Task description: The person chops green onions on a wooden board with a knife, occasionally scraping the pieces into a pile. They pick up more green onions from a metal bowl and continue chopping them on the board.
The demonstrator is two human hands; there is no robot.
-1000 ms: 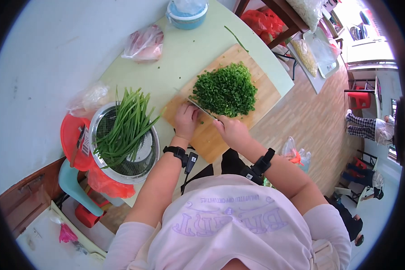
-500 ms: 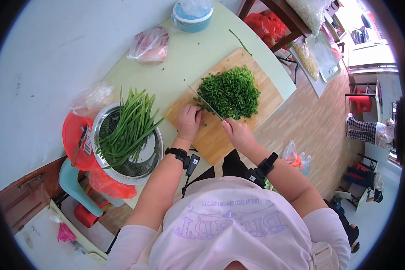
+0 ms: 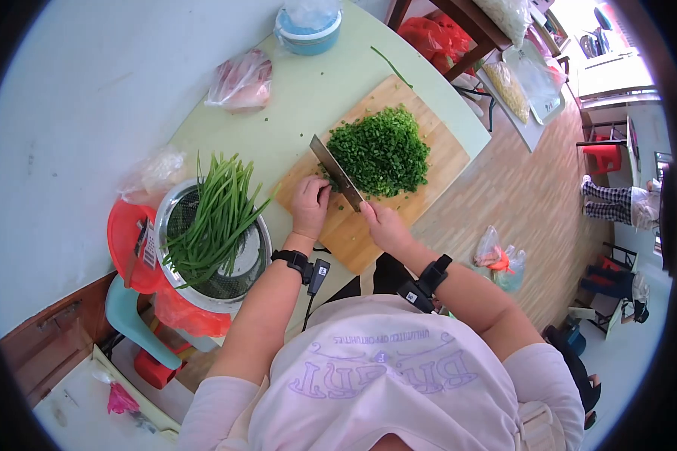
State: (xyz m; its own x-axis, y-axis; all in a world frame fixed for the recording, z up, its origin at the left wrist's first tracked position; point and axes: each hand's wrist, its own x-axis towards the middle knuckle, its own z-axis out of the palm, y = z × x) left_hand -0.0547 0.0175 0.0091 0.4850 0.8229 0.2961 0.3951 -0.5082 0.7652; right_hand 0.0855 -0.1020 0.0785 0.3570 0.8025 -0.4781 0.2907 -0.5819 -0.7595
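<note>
My right hand (image 3: 386, 225) is closed on the handle of a kitchen knife (image 3: 335, 171) with a broad blade. The blade stands along the left edge of a heap of finely chopped green chives (image 3: 380, 150) on a wooden cutting board (image 3: 436, 139). My left hand (image 3: 310, 207) rests on the board's near left part with curled fingers. Its fingertips press on a small bit of chives beside the blade, mostly hidden by the fingers. Left of my left hand, long uncut chives (image 3: 217, 225) lie across a metal colander (image 3: 259, 282).
On the pale green table (image 3: 301, 98) lie a bag of meat (image 3: 241, 81) and a blue tub (image 3: 308, 34). A red basin (image 3: 124, 244) holding a grater stands beyond the colander. Plastic bags (image 3: 496, 259) lie on the floor at right. Other people are at far right.
The knife has shifted slightly left and its blade now shows its broad side, tilted. My left hand has barely moved. The whole view has shifted a little.
</note>
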